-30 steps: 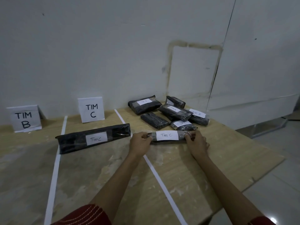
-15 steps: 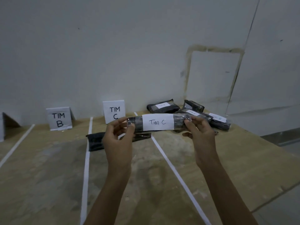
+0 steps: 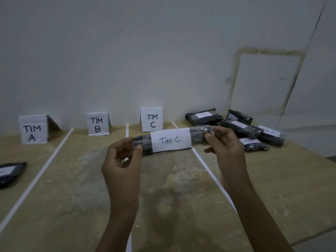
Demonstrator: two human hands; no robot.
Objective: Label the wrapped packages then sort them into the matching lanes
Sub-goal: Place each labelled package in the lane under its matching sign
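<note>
A long black wrapped package [image 3: 197, 136] with a white label reading "Tim C" is held up in the air in front of me. My left hand [image 3: 121, 162] pinches its left end and my right hand [image 3: 227, 148] pinches its right end. Three folded paper signs stand at the back of the table: TIM A [image 3: 32, 129], TIM B [image 3: 97, 124] and TIM C [image 3: 151, 119]. White tape lines [image 3: 36, 180] divide the wooden table [image 3: 72, 206] into lanes. A pile of several labelled black packages [image 3: 240, 126] lies at the back right.
One black package [image 3: 10, 172] with a white label lies in the TIM A lane at the far left edge. A white wall rises right behind the signs. The table's right edge [image 3: 323, 157] drops off to the floor.
Both hands lifted the "Tim C" package off the table and raised it. My view swung left, so the TIM A sign and lane came into sight.
</note>
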